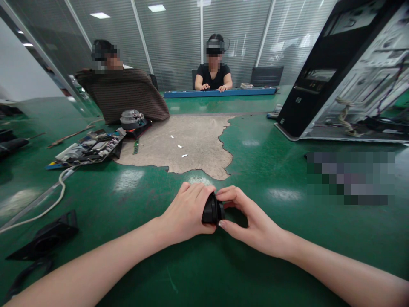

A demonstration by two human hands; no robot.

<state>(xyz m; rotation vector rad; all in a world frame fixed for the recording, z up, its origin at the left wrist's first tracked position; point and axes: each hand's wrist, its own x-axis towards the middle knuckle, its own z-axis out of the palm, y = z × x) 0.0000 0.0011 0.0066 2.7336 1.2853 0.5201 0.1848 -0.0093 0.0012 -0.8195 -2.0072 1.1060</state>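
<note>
A small black round object (211, 209), perhaps a lens-like part, is held just above or on the green table (179, 273) near the centre. My left hand (188, 209) is wrapped round its left side, fingers over the top and thumb below. On its right end, a narrower ring faces my right hand (246, 215). The fingertips and thumb of my right hand are curved round that ring at its edge. Whether both right fingertips press on it is hard to tell.
An open computer case (306, 85) stands at the back right. Circuit boards (92, 147) and a black bracket-like part (51, 236) lie at left, near a pale cable (60, 187). Two people sit across, behind a worn patch (191, 140) and a blue bar (220, 92).
</note>
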